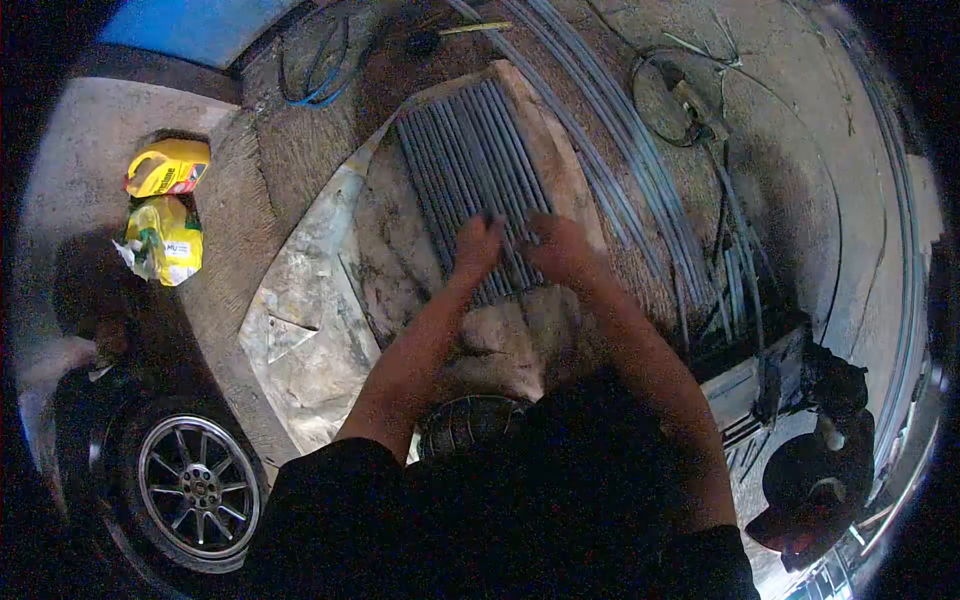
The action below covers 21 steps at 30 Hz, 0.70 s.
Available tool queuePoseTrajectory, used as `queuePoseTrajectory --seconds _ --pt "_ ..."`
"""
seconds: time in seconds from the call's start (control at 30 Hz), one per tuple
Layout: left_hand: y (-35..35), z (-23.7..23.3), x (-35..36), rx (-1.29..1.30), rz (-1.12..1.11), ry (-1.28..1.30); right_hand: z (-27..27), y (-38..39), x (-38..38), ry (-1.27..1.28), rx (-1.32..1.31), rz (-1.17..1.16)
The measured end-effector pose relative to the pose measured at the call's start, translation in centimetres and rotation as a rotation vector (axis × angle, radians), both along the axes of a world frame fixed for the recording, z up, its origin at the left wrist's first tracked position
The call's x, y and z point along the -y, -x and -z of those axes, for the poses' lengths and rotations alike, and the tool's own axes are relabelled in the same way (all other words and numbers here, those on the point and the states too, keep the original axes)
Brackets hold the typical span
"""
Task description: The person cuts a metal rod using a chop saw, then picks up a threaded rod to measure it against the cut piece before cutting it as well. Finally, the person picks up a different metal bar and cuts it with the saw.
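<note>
A row of dark metal rods [465, 140] lies side by side on a worn brown and whitish sheet on the floor. My left hand [480, 247] is over the near part of the rods, its fingers curled together. A small dark spot shows at its fingertips, too blurred to name. My right hand [560, 248] is just to the right, near the rods' right edge, with its fingers bent inward. Whatever either hand may hold is too small and grainy to make out. The near ends of the rods are partly hidden by my hands and forearms.
Long grey metal bars [610, 130] run along the right of the sheet [300, 330]. A yellow jug [170, 168] and a yellow-green bag [165, 240] stand at left, above a car wheel [200, 490]. Cables coil at the upper right. Another person [815, 480] is at lower right.
</note>
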<state>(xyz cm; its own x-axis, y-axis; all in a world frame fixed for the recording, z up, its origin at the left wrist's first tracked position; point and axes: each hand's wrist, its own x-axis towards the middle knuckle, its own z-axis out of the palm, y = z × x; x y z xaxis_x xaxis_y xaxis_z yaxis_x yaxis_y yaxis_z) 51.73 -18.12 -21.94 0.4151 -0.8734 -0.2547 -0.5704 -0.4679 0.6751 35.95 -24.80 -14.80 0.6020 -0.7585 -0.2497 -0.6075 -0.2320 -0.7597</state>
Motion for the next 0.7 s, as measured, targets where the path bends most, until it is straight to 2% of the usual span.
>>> queuePoseTrajectory --seconds 0.07,0.1,0.17,0.2,0.27,0.3,0.37,0.4,0.47,0.5,0.57,0.7 --pt "-0.9 -0.9 0.1 0.077 -0.159 -0.126 0.0 0.2 -0.3 -0.051 -0.075 -0.107" --pt "-1.8 0.2 0.1 0.078 -0.16 -0.127 -0.3 0.3 -0.3 -0.051 -0.074 -0.107" --pt "-3.8 3.2 0.2 0.314 -0.196 -0.112 -1.3 0.7 -0.3 -0.026 -0.081 -0.214" --pt "-4.1 2.5 0.5 0.314 -0.196 -0.111 -1.1 0.9 -0.4 -0.026 -0.082 -0.214" --pt "-4.3 0.5 1.0 0.396 -0.013 -0.242 -0.4 1.4 -1.0 -0.09 -0.139 -0.136" --pt "-4.2 0.8 1.0 0.393 -0.012 -0.246 -0.2 1.6 -1.3 -0.094 -0.141 -0.136" --pt "-3.7 1.3 1.6 0.321 -0.219 -0.144 0.1 1.7 -1.1 -0.14 -0.09 -0.131" --pt "-3.5 1.4 1.7 0.322 -0.219 -0.14 -0.8 1.6 -1.1 -0.136 -0.089 -0.131" --pt "-2.9 1.7 1.6 0.395 -0.225 -0.103 -3.3 1.7 -1.3 -0.338 -0.075 0.008" --pt "-2.5 1.0 1.6 0.393 -0.221 -0.104 -2.9 2.0 -1.4 -0.339 -0.076 0.013" --pt "-1.8 -1.0 1.9 0.205 -0.272 -0.209 -1.4 2.6 -1.2 -0.313 0.046 -0.035" --pt "-1.4 4.3 1.4 0.377 -0.361 -0.191 -0.5 3.3 -0.4 -0.197 -0.123 -0.143"
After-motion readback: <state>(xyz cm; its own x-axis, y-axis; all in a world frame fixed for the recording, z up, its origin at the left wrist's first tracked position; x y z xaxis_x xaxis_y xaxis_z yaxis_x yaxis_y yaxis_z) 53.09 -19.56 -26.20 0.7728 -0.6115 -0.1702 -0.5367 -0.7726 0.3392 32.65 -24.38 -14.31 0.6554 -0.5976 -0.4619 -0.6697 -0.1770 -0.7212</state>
